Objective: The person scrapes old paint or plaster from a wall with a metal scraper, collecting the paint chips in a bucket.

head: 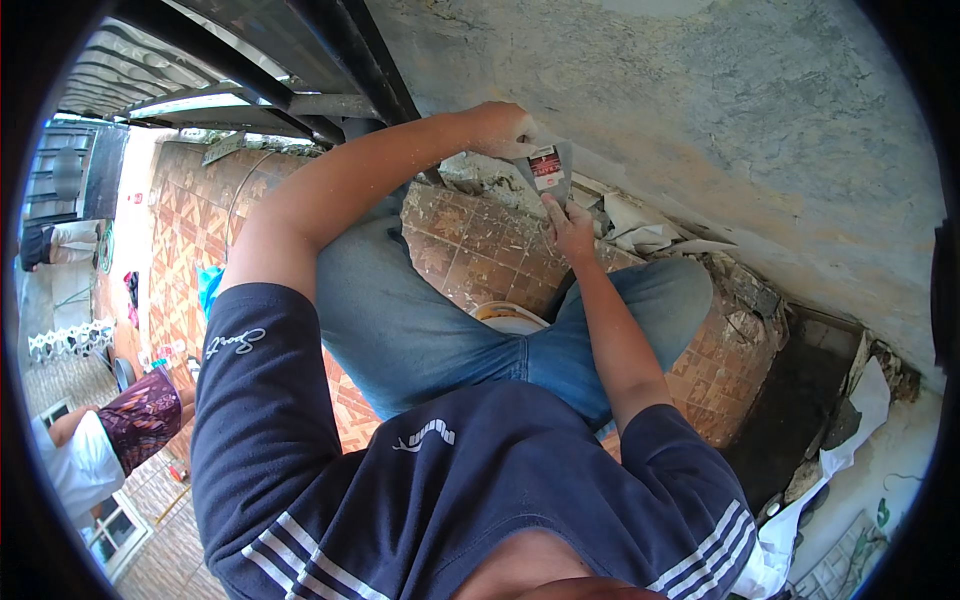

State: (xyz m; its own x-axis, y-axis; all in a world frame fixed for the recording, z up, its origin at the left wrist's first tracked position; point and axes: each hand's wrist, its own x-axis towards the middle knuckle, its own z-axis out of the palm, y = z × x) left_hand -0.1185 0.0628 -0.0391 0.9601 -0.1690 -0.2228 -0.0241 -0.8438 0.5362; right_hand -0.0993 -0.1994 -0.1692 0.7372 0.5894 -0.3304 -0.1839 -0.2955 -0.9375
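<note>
My right hand (576, 229) grips a scraper (561, 178), with the index finger stretched along it. Its grey metal blade is broad at the end away from that hand and bears a red and white label with writing. Pale dust coats the fingers of my left hand (501, 130). They are curled right at the blade's upper left corner; whether they pinch the blade or only rest against it is unclear. Both hands are close to a bare, patchy plaster wall (660, 112). Below them, the brown tiled floor (469, 240) is strewn with light chips.
Torn white sheeting (645, 234) and rubble (750, 292) line the wall's foot. Black metal bars (352, 60) rise at upper left. A round pale container (510, 319) shows between my knees. Two people, one in white (82, 461), one farther off (56, 246), are at left.
</note>
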